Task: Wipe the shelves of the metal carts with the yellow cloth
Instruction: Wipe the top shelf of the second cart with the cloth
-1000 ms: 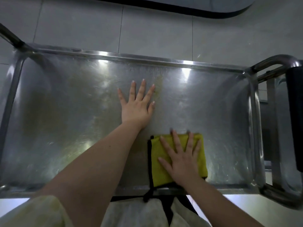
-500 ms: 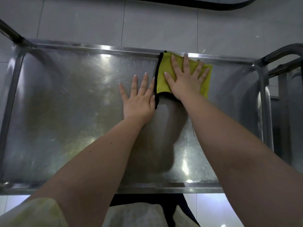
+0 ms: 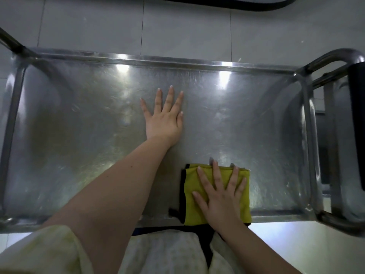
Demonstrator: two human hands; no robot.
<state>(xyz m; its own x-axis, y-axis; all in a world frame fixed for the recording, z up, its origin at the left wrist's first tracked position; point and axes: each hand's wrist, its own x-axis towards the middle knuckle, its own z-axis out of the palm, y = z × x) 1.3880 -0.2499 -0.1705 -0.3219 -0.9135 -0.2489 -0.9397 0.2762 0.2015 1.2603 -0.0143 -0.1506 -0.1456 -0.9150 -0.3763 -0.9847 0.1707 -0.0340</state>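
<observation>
At the near rim of the top shelf (image 3: 197, 62), the right hand (image 3: 221, 196) is pressing flat, fingers spread, on the folded yellow cloth (image 3: 199, 210), pulled back from the far rim half a second ago. Left hand (image 3: 164, 119) is staying open, bracing mid-shelf, holding nothing. Stroke likely finishing; the right strip is looking next.

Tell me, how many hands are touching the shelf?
2. The left hand lies flat on the bare shelf; the right hand presses the cloth near the front edge.
</observation>
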